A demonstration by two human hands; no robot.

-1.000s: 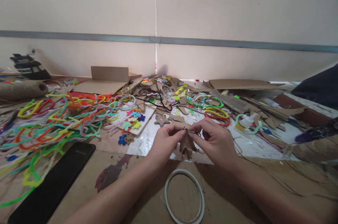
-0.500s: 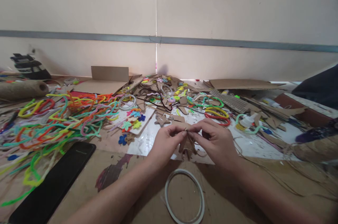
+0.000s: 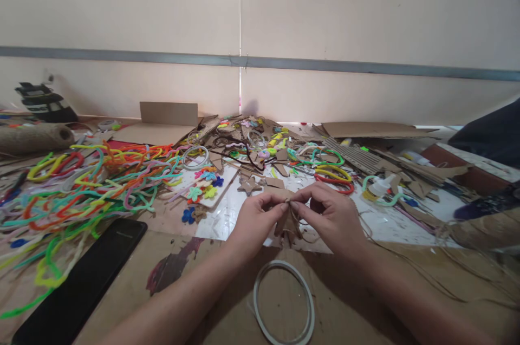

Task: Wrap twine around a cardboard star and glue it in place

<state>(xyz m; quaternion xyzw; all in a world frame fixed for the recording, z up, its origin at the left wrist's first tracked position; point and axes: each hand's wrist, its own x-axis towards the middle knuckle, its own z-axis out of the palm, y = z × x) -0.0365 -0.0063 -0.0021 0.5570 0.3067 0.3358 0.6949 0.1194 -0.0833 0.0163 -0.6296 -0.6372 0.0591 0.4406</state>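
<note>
My left hand [image 3: 257,221] and my right hand [image 3: 331,215] meet at the middle, thumbs and forefingers pinched together on the top of a small brown cardboard piece [image 3: 287,227]. The piece hangs upright below my fingertips, with twine about it. A loose loop of twine shows beside it, under my right hand. Just below, a ring of tape [image 3: 255,301] lies flat on the brown cardboard sheet [image 3: 219,301]. A brown star [image 3: 249,184] lies beyond my left hand.
Pipe cleaners [image 3: 101,188] and a black phone [image 3: 85,285] cover the left. Felt flowers [image 3: 207,182] and cardboard scraps [image 3: 280,155] lie behind my hands. A glue bottle [image 3: 378,188] stands right, near loose twine [image 3: 422,269]. A twine roll [image 3: 36,139] lies far left.
Both hands keep their pinch, and the fingertips have shifted very slightly to the right. The cardboard piece has turned a little beneath them.
</note>
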